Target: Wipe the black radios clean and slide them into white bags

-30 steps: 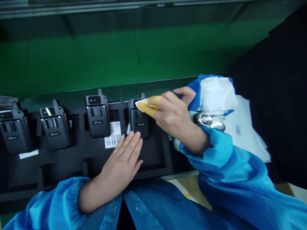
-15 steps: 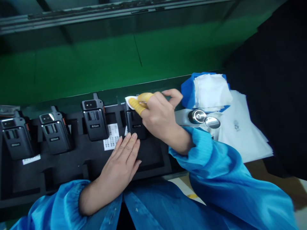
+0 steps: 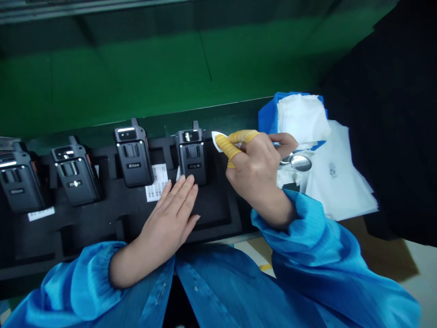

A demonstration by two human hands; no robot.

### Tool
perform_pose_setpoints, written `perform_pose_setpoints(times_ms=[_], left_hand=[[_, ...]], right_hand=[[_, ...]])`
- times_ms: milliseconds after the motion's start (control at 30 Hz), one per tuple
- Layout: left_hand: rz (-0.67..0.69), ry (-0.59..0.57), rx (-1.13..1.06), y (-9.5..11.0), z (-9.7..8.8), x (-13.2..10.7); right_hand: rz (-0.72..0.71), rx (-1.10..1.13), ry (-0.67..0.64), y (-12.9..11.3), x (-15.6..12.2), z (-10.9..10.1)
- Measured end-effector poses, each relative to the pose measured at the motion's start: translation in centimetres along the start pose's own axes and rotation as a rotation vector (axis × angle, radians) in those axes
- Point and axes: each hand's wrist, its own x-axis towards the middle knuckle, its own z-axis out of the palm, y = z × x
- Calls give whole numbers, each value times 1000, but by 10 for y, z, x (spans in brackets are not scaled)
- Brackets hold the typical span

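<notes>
My left hand (image 3: pixel 172 209) lies flat with fingers together on the black foam tray (image 3: pixel 112 218), its fingertips touching the lower edge of the rightmost black device (image 3: pixel 191 157). My right hand (image 3: pixel 254 166), with yellow finger cots on two fingers, pinches a small white wipe (image 3: pixel 217 139) just right of that device's top, apart from it. Both arms wear blue sleeves.
Three more black devices (image 3: pixel 133 157) (image 3: pixel 73 175) (image 3: pixel 15 182) stand in the tray to the left, with barcode labels (image 3: pixel 156 182) between them. A blue box of white wipes (image 3: pixel 300 118), a shiny metal dispenser (image 3: pixel 298 161) and white sheets (image 3: pixel 337 177) lie at right. A green belt (image 3: pixel 136 77) runs behind.
My right hand has moved with the wipe from over the rightmost device's top to its right side, uncovering the device. The left hand has stayed flat on the tray.
</notes>
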Motion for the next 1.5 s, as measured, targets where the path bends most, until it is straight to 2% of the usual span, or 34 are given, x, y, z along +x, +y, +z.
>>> perform_pose_setpoints(times_ms=[100,200,267,433,667,833,933,1167,1333,1500], left_hand=[[12,24,5,2,0,0],[8,34,22,4,2,-1],[-3,28,24,5,3,-2],[20,27,22,3,5,-1],[13,34,23,3,5,-1],[24,41,30,2,5,0],[23,36,19,2,6,0],[28,24,-3,1,10,-3],[6,12,-31,1,11,-4],[23,48,13,2,11,-3]], right_hand=[[-178,16,104,-18,-6,-6],[-320,55,93,-33,-9,-6],[-345,46,81,-35,-12,-5],[-273,-58,65,-30,-17,-4],[-305,35,119,-46,-8,0],[-234,-83,31,-35,-13,-2],[-191,-117,42,-33,-20,-6],[-117,-140,94,-53,-30,-11],[-217,-62,84,-60,-24,-8],[-235,-150,65,-45,-26,-9]])
